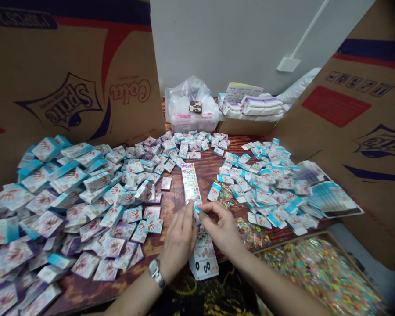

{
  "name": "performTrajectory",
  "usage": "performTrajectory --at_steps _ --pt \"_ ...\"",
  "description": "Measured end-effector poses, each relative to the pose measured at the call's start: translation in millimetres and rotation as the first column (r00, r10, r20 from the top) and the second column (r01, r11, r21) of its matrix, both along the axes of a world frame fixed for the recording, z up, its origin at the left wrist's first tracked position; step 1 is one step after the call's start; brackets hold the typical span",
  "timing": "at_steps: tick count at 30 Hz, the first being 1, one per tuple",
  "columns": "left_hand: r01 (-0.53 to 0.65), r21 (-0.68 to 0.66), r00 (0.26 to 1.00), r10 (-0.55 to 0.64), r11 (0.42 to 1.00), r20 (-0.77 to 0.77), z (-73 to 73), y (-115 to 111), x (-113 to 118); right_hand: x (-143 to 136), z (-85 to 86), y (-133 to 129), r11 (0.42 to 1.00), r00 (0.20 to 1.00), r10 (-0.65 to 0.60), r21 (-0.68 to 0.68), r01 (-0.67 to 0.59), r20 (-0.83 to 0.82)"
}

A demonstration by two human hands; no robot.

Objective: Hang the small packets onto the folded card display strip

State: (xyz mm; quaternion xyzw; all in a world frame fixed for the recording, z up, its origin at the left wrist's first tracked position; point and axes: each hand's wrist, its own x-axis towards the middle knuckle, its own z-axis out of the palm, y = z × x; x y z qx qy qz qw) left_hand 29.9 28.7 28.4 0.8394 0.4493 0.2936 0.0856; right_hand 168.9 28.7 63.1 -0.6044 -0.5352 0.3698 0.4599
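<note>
A small blue-and-white box (197,211) is between my hands at the middle of the table, mostly covered by my fingers. My left hand (180,235), with a watch (156,273) on its wrist, steadies the box from the left. The thumb and forefinger of my right hand (223,226) pinch the box from the right. Beneath my hands, a long printed paper strip (191,182) runs away from me. Nearer to me, a stack of printed sheets (205,262) lies at the table edge.
Many small boxes pile up at left (72,188); another pile (266,175) spreads at right. Small bags of colourful pieces (250,232) lie near my right hand, and more fill a carton (319,272). Large cardboard boxes (125,57) flank the table. A plastic tub (192,125) stands behind.
</note>
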Motion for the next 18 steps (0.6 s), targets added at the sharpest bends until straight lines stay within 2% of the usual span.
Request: performTrajectory --at_steps 3,6,10,15,18 --pt "-0.018 0.006 0.999 0.018 1.000 -0.049 -1.6 -0.1 2.0 -1.9 3.9 -3.8 0.998 0.993 0.009 0.059 -0.016 0.116" --pt "-0.046 0.005 0.995 0.046 0.999 -0.089 -1.8 0.0 3.1 -3.6 6.3 -9.7 0.987 0.988 0.044 0.149 -0.067 0.150" --pt "-0.058 -0.013 0.994 0.057 0.998 -0.095 1.5 -1.2 4.2 -5.6 -0.2 -18.3 0.973 0.990 0.000 0.230 -0.033 0.142" --pt "-0.045 -0.106 0.998 0.039 0.993 -0.056 9.2 -2.8 6.0 -7.9 -9.3 -22.4 0.951 0.986 -0.025 0.307 -0.027 0.166" --pt "-0.019 -0.132 1.000 0.017 0.991 -0.010 10.4 -2.0 5.0 -7.9 -11.2 -21.5 0.966 0.996 -0.024 0.259 0.002 0.081"
